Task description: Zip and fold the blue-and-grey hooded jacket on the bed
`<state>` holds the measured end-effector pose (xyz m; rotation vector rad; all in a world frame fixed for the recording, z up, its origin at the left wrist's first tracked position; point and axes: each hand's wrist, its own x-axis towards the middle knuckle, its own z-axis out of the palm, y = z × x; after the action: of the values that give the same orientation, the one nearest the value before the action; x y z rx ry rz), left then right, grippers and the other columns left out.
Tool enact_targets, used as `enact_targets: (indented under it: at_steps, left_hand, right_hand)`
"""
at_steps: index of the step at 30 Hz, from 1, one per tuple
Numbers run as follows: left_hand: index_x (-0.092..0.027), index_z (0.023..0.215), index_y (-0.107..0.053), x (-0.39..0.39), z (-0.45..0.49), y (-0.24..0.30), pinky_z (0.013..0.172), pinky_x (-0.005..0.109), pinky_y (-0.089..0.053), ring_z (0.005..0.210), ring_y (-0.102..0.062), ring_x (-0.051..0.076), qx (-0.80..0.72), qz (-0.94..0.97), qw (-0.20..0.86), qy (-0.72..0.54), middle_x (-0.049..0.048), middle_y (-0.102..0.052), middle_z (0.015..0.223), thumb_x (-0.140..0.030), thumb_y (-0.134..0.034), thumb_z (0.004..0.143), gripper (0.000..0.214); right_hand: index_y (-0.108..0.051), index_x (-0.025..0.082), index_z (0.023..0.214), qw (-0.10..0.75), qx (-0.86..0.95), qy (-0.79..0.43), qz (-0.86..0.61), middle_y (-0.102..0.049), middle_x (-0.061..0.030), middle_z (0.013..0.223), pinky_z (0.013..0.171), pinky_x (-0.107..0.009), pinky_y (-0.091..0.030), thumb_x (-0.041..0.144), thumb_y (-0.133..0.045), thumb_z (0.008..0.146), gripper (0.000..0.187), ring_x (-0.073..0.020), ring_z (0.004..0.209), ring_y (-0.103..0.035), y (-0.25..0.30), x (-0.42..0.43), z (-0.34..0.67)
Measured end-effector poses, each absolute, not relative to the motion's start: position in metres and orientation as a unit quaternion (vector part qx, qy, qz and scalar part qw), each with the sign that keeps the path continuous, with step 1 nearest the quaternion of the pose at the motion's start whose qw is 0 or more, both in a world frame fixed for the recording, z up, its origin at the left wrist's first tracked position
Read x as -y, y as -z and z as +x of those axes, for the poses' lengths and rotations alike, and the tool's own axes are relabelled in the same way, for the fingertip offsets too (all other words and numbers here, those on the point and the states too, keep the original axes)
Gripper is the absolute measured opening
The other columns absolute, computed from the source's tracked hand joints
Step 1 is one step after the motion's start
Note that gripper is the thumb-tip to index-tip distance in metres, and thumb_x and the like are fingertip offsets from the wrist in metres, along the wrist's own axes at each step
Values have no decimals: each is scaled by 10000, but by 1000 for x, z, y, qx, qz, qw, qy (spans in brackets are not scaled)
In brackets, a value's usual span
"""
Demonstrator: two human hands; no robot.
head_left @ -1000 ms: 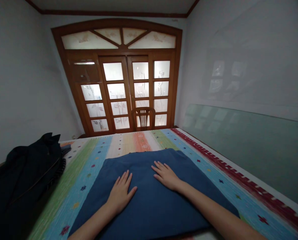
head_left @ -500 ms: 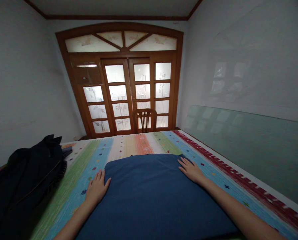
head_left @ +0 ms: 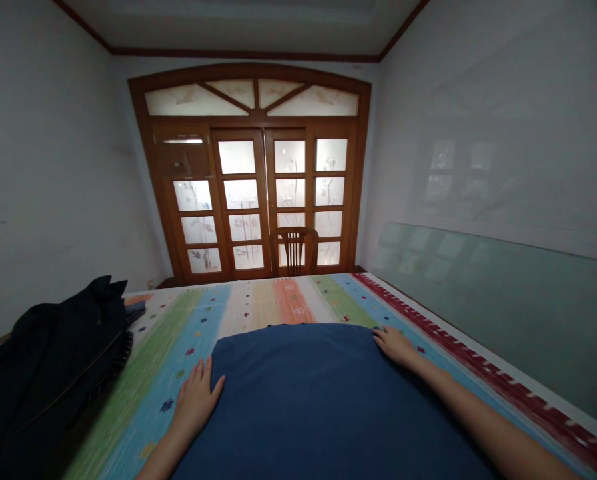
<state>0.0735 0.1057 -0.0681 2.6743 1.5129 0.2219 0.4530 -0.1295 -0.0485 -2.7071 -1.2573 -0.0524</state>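
A folded dark blue cloth (head_left: 318, 400) lies flat on the striped, many-coloured bedspread (head_left: 278, 300) in front of me. My left hand (head_left: 195, 398) rests flat on the bedspread at the cloth's left edge, fingers stretched out, thumb touching the cloth. My right hand (head_left: 395, 345) sits at the cloth's far right corner, fingers bent down over its edge. Whether those fingers pinch the cloth does not show. Both forearms reach in from the bottom of the view.
A heap of dark navy clothing (head_left: 43, 373) lies on the left of the bed. A wooden chair (head_left: 293, 250) stands past the bed's far end before a wooden glazed door (head_left: 258, 193). A pale green panel (head_left: 503, 300) lines the right wall.
Both hands have slid outward from the middle of the blue cloth to its left edge and far right corner. The view has tilted up a little.
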Motion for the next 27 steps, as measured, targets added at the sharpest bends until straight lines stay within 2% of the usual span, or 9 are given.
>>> enact_targets:
  at_steps: [4, 8, 13, 18, 23, 27]
  left_hand:
    - [-30, 1295, -193, -109, 73, 72, 991, 397, -218, 1230, -226, 254, -503, 861, 49, -60, 166, -237, 1342, -395, -274, 784, 632]
    - [-41, 1289, -227, -119, 72, 87, 992, 406, -224, 1228, -236, 241, -497, 861, 64, -85, 139, -271, 1331, -401, -271, 770, 633]
    - [-60, 1249, -332, -136, 70, 103, 1009, 364, -226, 1207, -290, 207, -488, 859, 77, -137, 94, -346, 1300, -396, -272, 749, 606]
    - [-95, 1216, -390, -142, 66, 101, 1015, 375, -235, 1177, -350, 204, -468, 858, 118, -174, 53, -403, 1263, -389, -288, 726, 581]
    - [-66, 1235, -360, -138, 66, 92, 1022, 358, -225, 1190, -328, 196, -474, 863, 108, -138, 57, -376, 1281, -394, -247, 732, 611]
    - [-25, 1260, -300, -132, 68, 84, 1029, 349, -210, 1208, -290, 192, -475, 869, 96, -97, 72, -329, 1309, -369, -205, 753, 620]
  right_hand:
    - [-500, 134, 1145, 121, 495, 4, -861, -447, -108, 1231, 950, -369, -272, 326, -309, 834, 412, -224, 1143, -374, 33, 82, 422]
    - [-491, 170, 1155, 153, 582, -36, -798, -523, -69, 1159, 906, -289, -326, 369, -351, 827, 408, -182, 1062, -459, 26, 38, 383]
    - [-552, 178, 1076, 164, 621, -89, -761, -575, -81, 1077, 825, -337, -385, 432, -399, 794, 409, -232, 976, -516, 24, 6, 372]
    - [-600, 182, 989, 149, 646, -160, -731, -623, -52, 974, 719, -266, -436, 516, -472, 725, 444, -198, 855, -575, 23, -6, 384]
    - [-597, 172, 1006, 141, 621, -162, -754, -627, -90, 956, 710, -315, -437, 558, -519, 661, 524, -246, 848, -578, 25, -7, 382]
    - [-563, 224, 1075, 144, 595, -146, -777, -608, -79, 1019, 749, -353, -422, 594, -535, 619, 587, -280, 928, -546, 27, -7, 378]
